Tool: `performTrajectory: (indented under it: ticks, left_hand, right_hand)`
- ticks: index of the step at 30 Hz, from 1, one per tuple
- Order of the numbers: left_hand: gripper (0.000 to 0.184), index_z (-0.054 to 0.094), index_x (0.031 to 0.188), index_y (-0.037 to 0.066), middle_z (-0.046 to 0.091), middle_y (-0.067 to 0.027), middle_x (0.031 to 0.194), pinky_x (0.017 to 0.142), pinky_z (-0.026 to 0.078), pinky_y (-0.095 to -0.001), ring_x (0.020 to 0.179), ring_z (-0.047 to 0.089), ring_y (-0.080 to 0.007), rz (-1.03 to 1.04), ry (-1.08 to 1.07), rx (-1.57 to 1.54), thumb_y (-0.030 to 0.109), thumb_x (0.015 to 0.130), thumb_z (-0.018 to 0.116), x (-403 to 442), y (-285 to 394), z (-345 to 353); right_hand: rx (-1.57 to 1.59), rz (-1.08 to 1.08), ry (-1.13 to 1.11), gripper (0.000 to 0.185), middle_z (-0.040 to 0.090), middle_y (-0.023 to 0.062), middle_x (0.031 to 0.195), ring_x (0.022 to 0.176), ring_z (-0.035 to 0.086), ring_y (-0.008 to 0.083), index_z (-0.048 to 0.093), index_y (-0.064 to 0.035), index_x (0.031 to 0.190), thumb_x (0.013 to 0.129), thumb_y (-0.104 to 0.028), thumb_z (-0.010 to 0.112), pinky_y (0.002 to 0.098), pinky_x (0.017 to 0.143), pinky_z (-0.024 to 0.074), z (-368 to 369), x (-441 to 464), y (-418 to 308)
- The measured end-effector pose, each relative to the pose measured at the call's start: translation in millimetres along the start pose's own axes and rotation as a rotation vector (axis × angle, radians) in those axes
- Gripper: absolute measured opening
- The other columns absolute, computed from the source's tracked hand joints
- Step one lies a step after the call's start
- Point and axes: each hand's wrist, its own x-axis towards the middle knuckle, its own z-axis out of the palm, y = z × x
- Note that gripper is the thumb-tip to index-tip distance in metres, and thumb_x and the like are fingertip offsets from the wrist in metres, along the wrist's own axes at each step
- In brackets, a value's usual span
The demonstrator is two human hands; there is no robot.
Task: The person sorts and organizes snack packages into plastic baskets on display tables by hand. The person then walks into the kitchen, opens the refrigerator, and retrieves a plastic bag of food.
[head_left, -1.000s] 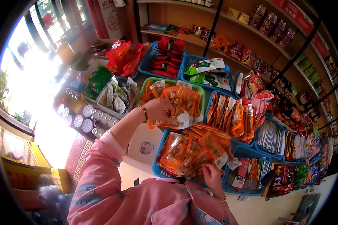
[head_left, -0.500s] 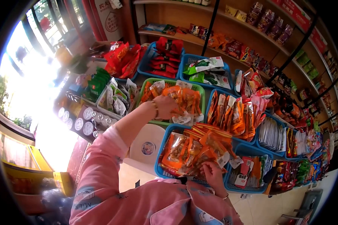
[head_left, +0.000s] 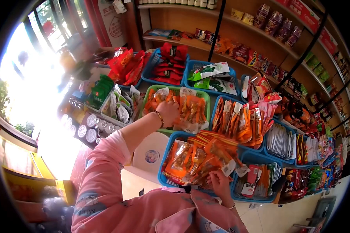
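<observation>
My left hand point(head_left: 168, 113) reaches down into a green basket point(head_left: 148, 93) of orange-and-clear snack packets point(head_left: 192, 106). It touches the packets on the left side, and its fingertips are hidden among them. Nearer to me stands a blue basket point(head_left: 163, 155) heaped with larger orange snack packets point(head_left: 182, 157). At that basket's front right corner, my right hand point(head_left: 220, 182) has its fingers curled against the edge of an orange snack packet point(head_left: 221, 153) that lies slanted on the heap. How many packets it pinches I cannot tell.
Blue baskets of red packets point(head_left: 171, 64), green-white packets point(head_left: 214, 75) and upright orange packets point(head_left: 237, 116) stand around. Lidded cups point(head_left: 91, 134) sit at left. A white stool point(head_left: 146, 153) is below the green basket. Stocked shelves point(head_left: 182, 39) line the back.
My left hand has shifted slightly left and down within the green basket, uncovering more packets at its middle. My right hand has stayed nearly in place. The view has tilted slightly.
</observation>
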Motion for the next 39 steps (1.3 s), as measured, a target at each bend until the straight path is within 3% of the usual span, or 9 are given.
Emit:
performTrajectory:
  ticks: [3, 6, 8, 10, 11, 18, 32, 36, 39]
  left_hand:
    - [0.061, 0.058, 0.099, 0.007, 0.062, -0.0132, 0.088, 0.063, 0.049, -0.0414, 0.076, 0.063, -0.0302, -0.275, 0.240, -0.613, 0.053, 0.061, 0.070, -18.9, -23.8, -2.1]
    - [0.063, 0.057, 0.101, 0.007, 0.063, -0.0128, 0.086, 0.062, 0.050, -0.0410, 0.077, 0.063, -0.0306, -0.278, 0.067, -0.593, 0.055, 0.062, 0.070, -22.0, -21.2, 0.4]
    - [0.071, 0.054, 0.112, 0.010, 0.060, -0.0128, 0.104, 0.076, 0.047, -0.0415, 0.096, 0.059, -0.0299, -0.234, -0.038, -0.641, 0.058, 0.062, 0.071, -15.2, -6.3, 27.6]
    - [0.083, 0.046, 0.126, 0.015, 0.048, -0.0100, 0.127, 0.094, 0.036, -0.0435, 0.120, 0.043, -0.0276, -0.100, 0.439, -0.437, 0.059, 0.060, 0.072, -11.3, 9.7, 63.4]
    - [0.088, 0.039, 0.133, 0.018, 0.036, -0.0055, 0.138, 0.102, 0.025, -0.0453, 0.131, 0.027, -0.0249, -0.209, 0.337, -0.474, 0.056, 0.062, 0.073, -13.0, 13.4, 65.0]
    - [0.056, 0.043, 0.131, 0.021, 0.041, -0.0028, 0.134, 0.100, 0.028, -0.0412, 0.128, 0.033, -0.0212, -0.145, 0.418, -0.397, 0.028, 0.079, 0.064, -29.0, 17.2, 84.7]
    - [0.066, 0.031, 0.139, 0.018, 0.020, -0.0057, 0.148, 0.108, 0.012, -0.0553, 0.138, 0.012, -0.0253, -0.288, 0.310, -0.255, 0.004, 0.079, 0.052, -51.8, 35.2, 74.5]
    - [0.041, 0.051, 0.119, 0.007, 0.051, -0.0140, 0.121, 0.090, 0.042, -0.0429, 0.111, 0.050, -0.0307, -0.300, 0.659, -0.849, 0.008, 0.078, 0.056, -88.7, 73.5, 53.2]
    - [0.034, 0.055, 0.107, 0.005, 0.058, -0.0137, 0.105, 0.071, 0.049, -0.0379, 0.090, 0.058, -0.0316, -0.364, 0.488, -1.214, 0.021, 0.078, 0.062, -105.7, 133.9, 41.3]
  right_hand:
    - [-0.009, -0.027, -0.008, 0.021, 0.065, 0.0109, 0.079, 0.068, 0.065, 0.0170, 0.060, 0.0013, 0.100, 0.092, -0.016, 0.050, 0.0297, 0.059, 0.0517, 0.1, 2.1, -2.6]
    - [-0.006, -0.030, -0.001, 0.020, 0.065, 0.0105, 0.078, 0.067, 0.064, 0.0159, 0.060, 0.0014, 0.099, 0.092, -0.015, 0.051, 0.0285, 0.058, 0.0506, 0.7, 0.4, -3.3]
    - [0.006, -0.029, 0.003, 0.020, 0.065, 0.0101, 0.078, 0.065, 0.063, 0.0152, 0.060, 0.0015, 0.099, 0.091, -0.015, 0.052, 0.0274, 0.058, 0.0495, 0.1, 0.7, -6.6]
    - [-0.049, -0.049, 0.022, 0.019, 0.064, 0.0085, 0.075, 0.061, 0.060, 0.0133, 0.060, 0.0010, 0.098, 0.091, -0.014, 0.053, 0.0255, 0.054, 0.0459, -0.7, 1.3, -13.2]
    - [-0.050, -0.050, 0.026, 0.019, 0.064, 0.0085, 0.075, 0.061, 0.060, 0.0133, 0.060, 0.0010, 0.098, 0.091, -0.014, 0.053, 0.0255, 0.054, 0.0459, -1.3, 2.4, -10.4]
    - [-0.153, -0.048, 0.019, 0.018, 0.062, 0.0075, 0.069, 0.054, 0.055, 0.0121, 0.061, -0.0003, 0.097, 0.090, -0.015, 0.054, 0.0255, 0.050, 0.0419, -1.4, 1.5, -11.4]
    - [-0.163, -0.085, 0.290, 0.012, 0.062, 0.0098, 0.071, 0.060, 0.060, 0.0148, 0.061, -0.0016, 0.094, 0.085, -0.009, 0.060, 0.0248, 0.054, 0.0466, -22.6, -8.2, -23.4]
    - [-0.387, -0.159, 0.437, 0.016, 0.061, 0.0082, 0.078, 0.066, 0.060, 0.0142, 0.059, -0.0039, 0.099, 0.084, -0.010, 0.061, 0.0244, 0.059, 0.0465, -58.0, 5.5, -21.5]
    - [-0.594, -0.213, 0.371, 0.035, 0.058, 0.0144, 0.100, 0.090, 0.057, 0.0254, 0.054, -0.0028, 0.109, 0.080, -0.018, 0.066, 0.0334, 0.076, 0.0468, -54.9, 21.4, -35.6]
